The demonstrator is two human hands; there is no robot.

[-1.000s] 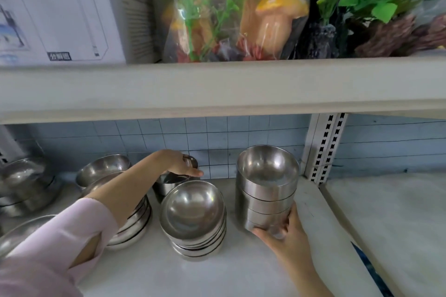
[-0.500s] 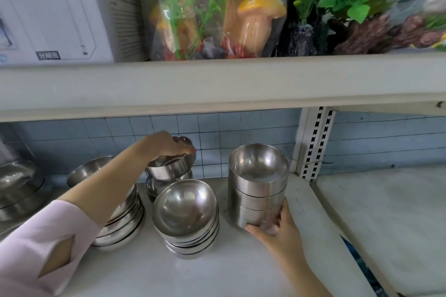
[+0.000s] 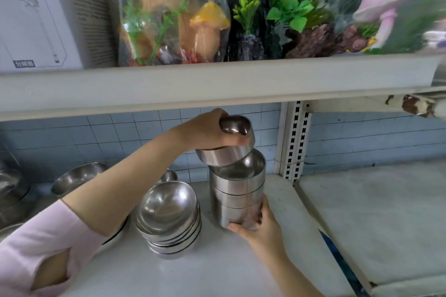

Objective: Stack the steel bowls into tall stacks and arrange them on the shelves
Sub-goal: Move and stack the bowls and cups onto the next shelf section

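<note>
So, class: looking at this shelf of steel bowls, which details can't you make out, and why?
- Head view: base of the straight-sided stack, covered by the right hand.
- Bowls at far left, cut off by the frame edge.
- Bowls behind the left forearm, partly hidden.
- Print on the white box, blurred.

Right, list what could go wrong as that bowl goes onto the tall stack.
1. The bowl in the left hand is tilted above the straight-sided stack; it may land crooked and jam or slide off.
2. The right hand braces only the stack's base, so a push on top could tip it.
3. A falling bowl could hit the round-bowl stack beside it.
</note>
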